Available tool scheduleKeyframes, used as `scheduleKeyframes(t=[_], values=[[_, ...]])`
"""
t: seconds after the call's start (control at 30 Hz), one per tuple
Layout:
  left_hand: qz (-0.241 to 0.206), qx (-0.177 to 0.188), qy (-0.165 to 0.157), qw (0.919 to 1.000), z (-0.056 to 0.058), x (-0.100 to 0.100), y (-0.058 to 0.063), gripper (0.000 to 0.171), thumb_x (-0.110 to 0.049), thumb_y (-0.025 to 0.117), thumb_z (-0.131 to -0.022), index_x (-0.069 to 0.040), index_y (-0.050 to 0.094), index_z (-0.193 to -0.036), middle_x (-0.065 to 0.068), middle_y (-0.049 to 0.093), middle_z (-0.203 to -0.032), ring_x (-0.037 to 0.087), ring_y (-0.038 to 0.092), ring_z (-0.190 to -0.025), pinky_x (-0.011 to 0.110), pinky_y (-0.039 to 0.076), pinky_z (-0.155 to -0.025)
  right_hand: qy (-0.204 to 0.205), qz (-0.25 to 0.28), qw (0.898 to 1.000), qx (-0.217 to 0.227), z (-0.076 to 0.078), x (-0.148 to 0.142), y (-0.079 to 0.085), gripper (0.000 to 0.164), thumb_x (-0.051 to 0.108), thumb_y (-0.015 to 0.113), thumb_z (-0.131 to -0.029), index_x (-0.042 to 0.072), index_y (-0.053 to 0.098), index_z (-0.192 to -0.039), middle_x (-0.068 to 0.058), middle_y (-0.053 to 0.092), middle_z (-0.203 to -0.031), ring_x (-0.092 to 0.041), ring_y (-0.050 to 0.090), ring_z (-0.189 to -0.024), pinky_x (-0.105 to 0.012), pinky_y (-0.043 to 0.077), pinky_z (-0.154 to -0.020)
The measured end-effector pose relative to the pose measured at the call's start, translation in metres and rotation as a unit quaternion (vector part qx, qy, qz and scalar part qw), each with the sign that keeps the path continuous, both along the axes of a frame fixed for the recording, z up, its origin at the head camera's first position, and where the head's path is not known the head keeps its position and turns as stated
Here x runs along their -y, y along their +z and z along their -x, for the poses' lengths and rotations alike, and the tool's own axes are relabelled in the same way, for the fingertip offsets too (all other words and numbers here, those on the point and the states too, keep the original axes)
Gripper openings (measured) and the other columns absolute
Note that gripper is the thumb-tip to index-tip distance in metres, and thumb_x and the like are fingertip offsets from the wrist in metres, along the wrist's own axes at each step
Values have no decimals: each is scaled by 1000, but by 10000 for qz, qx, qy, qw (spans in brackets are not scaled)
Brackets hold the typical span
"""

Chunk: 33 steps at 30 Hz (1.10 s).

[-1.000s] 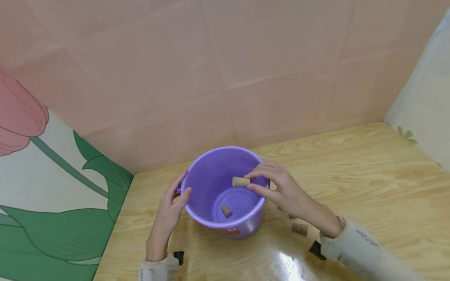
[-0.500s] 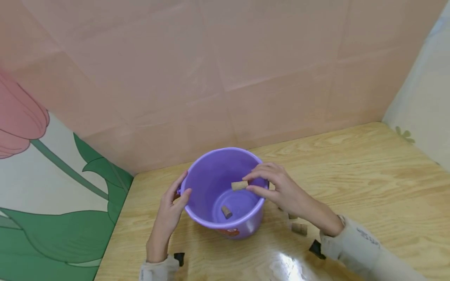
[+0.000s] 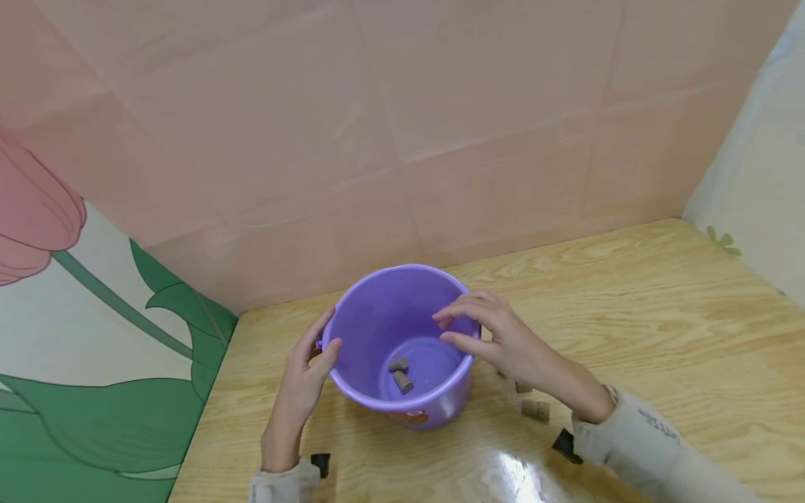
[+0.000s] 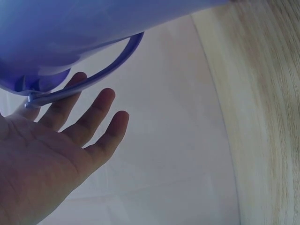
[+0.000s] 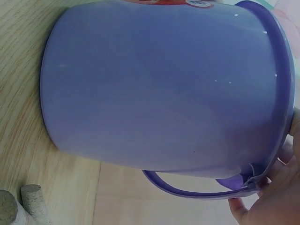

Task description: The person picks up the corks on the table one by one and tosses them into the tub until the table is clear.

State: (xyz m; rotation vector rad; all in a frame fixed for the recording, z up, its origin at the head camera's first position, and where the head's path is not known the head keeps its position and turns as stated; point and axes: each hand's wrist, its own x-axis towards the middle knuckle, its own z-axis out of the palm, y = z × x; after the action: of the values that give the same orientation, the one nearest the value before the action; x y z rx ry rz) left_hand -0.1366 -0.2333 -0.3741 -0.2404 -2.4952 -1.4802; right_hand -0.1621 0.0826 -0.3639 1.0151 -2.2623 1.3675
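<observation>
A purple bucket (image 3: 440, 391) stands upright on the wooden table, its open mouth facing me. My left hand (image 3: 300, 381) holds the rim on the left side, thumb over the inner edge and fingers outside. In the left wrist view, three fingers of that hand (image 4: 51, 150) spread out beside the bucket's handle (image 4: 105, 72). My right hand (image 3: 503, 334) is over the right rim, thumb and fingertips apart above the opening with nothing between them. Two corks lie close together on the bucket's floor, one cork (image 3: 398, 364) behind the other cork (image 3: 402, 381).
More corks lie on the table (image 3: 616, 300) right of the bucket, partly behind my right forearm, including a cork (image 3: 535, 409) near the wrist. Small black pieces (image 3: 568, 447) show beside both sleeves. A pink sheet (image 3: 402, 140) rises behind the table.
The cork pinched in my right hand has been let go and now lies on the bucket floor beside the first one. The right fingers have parted; the left hand and bucket stay put.
</observation>
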Motion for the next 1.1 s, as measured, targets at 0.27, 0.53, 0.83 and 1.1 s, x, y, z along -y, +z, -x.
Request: scheduleKeyframes(t=[0.27,0.53,0.83,1.1], values=[[-33,135,1,9999,-1,-1,-1,50,-17,59,-99,-15,48,-147,14,58,-137,25,57,-112,26,54,-86,-193,114,9985,-508,1,0,-5,28,3,74,-84,10,71,-111,-2,72,-111,-26,62,-112,-48,50,-99],[-47,126,3,9999,-1,-1,-1,49,-16,59,-99,-14,48,-147,15,58,-138,26,57,-110,25,54,-84,-562,367,9942,-840,2,-10,-7,31,-2,73,-83,6,69,-113,-9,65,-121,-21,60,-114,-21,47,-101],[-106,83,14,9999,-3,-1,3,49,-15,58,-99,-11,49,-147,18,57,-138,30,60,-106,24,55,-81,-849,-119,9933,-780,16,-42,-19,33,-1,73,-85,11,69,-115,-2,69,-119,-19,60,-115,-23,44,-102],[-89,41,-19,10000,-2,-1,2,49,-14,59,-99,-10,49,-147,18,58,-137,30,60,-106,24,55,-81,-666,-928,9933,-188,21,-60,-40,26,13,73,-88,10,69,-114,-1,70,-114,-24,64,-109,-49,53,-92]])
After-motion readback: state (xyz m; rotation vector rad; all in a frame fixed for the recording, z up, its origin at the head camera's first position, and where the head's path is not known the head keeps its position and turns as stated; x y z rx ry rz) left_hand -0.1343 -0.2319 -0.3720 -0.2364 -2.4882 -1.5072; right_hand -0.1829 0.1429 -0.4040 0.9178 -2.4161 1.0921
